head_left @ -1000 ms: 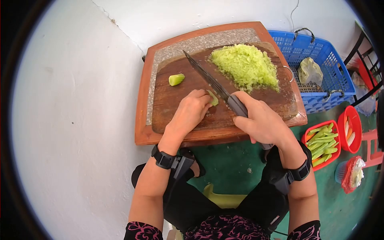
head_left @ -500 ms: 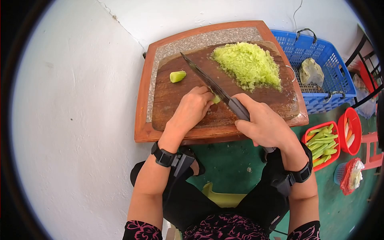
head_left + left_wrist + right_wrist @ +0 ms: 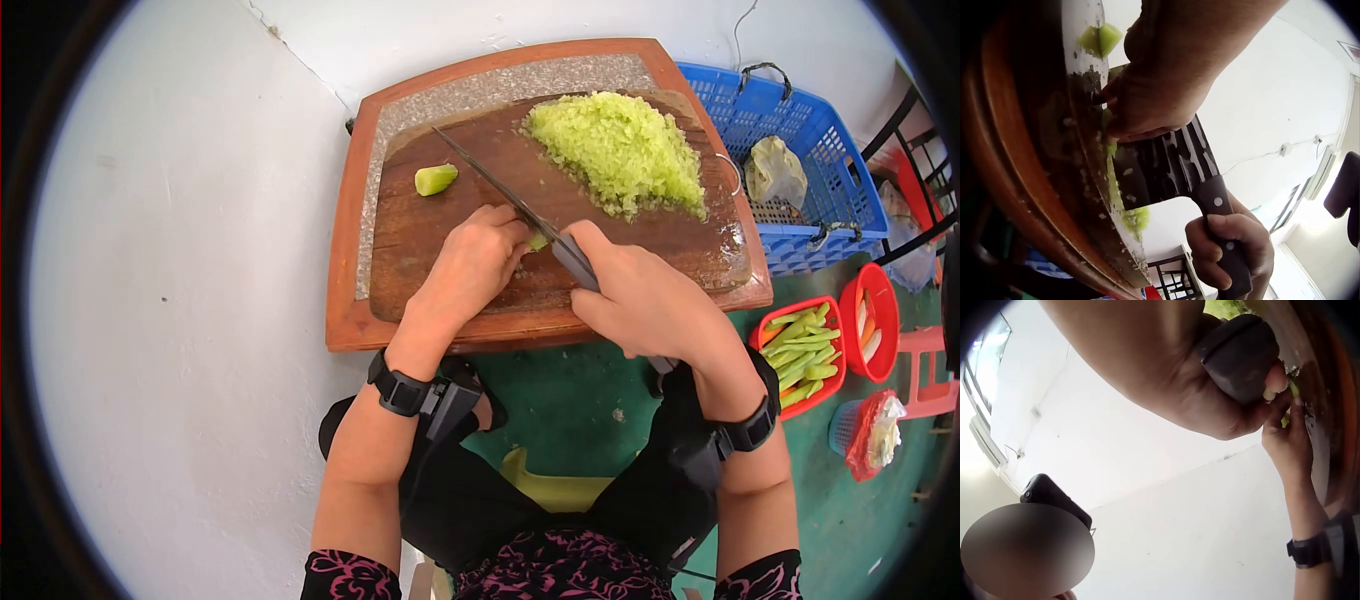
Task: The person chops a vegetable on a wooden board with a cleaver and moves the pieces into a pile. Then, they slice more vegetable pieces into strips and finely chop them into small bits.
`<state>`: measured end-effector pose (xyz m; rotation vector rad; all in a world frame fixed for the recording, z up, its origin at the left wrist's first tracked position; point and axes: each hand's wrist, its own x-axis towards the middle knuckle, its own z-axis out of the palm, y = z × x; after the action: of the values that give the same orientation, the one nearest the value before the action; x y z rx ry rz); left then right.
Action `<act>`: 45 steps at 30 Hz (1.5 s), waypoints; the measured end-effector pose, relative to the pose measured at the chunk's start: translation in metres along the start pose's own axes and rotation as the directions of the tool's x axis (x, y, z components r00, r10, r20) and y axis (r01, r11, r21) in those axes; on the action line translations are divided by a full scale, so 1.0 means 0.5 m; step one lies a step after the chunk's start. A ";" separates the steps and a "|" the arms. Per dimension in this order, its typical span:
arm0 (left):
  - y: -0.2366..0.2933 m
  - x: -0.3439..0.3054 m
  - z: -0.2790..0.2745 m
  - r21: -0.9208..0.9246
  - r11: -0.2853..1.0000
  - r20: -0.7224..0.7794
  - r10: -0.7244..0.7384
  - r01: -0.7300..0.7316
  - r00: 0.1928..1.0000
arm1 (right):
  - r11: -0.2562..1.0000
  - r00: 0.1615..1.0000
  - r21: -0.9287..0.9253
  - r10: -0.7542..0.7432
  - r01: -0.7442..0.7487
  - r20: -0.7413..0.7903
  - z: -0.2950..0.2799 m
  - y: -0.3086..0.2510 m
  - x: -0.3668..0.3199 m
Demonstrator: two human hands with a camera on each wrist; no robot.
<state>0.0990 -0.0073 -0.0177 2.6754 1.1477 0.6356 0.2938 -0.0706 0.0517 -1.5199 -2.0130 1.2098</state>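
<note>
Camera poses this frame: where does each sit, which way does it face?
Head: above, facing down at brown wooden chopping board; forearms and lap show.
Left wrist: under the left hand, facing up; it pinches the green vegetable piece.
Right wrist: under the right hand, facing up.
Both wrist views share the black-handled cleaver.

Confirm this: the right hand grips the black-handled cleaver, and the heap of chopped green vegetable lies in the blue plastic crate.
One error: the heap of chopped green vegetable lies on the brown wooden chopping board, not in the blue plastic crate; the head view shows it. The right hand does grip the black-handled cleaver.
</note>
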 end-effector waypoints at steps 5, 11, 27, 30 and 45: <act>0.005 -0.002 -0.005 0.015 1.000 0.006 -0.012 0.012 1.000 | 0.975 0.999 0.216 0.048 -0.047 0.000 0.002 0.029 0.013; 0.004 -0.009 0.007 -0.030 0.999 -0.056 -0.037 0.036 0.998 | 0.951 0.999 0.309 0.028 -0.017 -0.032 -0.019 0.029 -0.018; 0.004 -0.005 0.003 -0.006 1.000 -0.067 -0.003 0.002 0.998 | 0.982 0.998 0.182 0.050 -0.053 0.025 -0.005 0.015 -0.029; 0.005 -0.007 0.009 -0.021 1.000 -0.077 -0.013 0.011 0.997 | 0.990 0.999 0.130 0.046 -0.049 0.027 0.007 0.022 -0.012; 0.009 -0.034 0.024 -0.065 0.997 -0.195 -0.052 0.040 0.979 | 0.925 1.000 0.379 -0.003 0.008 -0.014 -0.006 0.022 -0.023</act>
<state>0.0968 -0.0227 -0.0324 2.5731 1.2124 0.9296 0.3069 -0.0789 0.0474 -1.3235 -1.6477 1.4800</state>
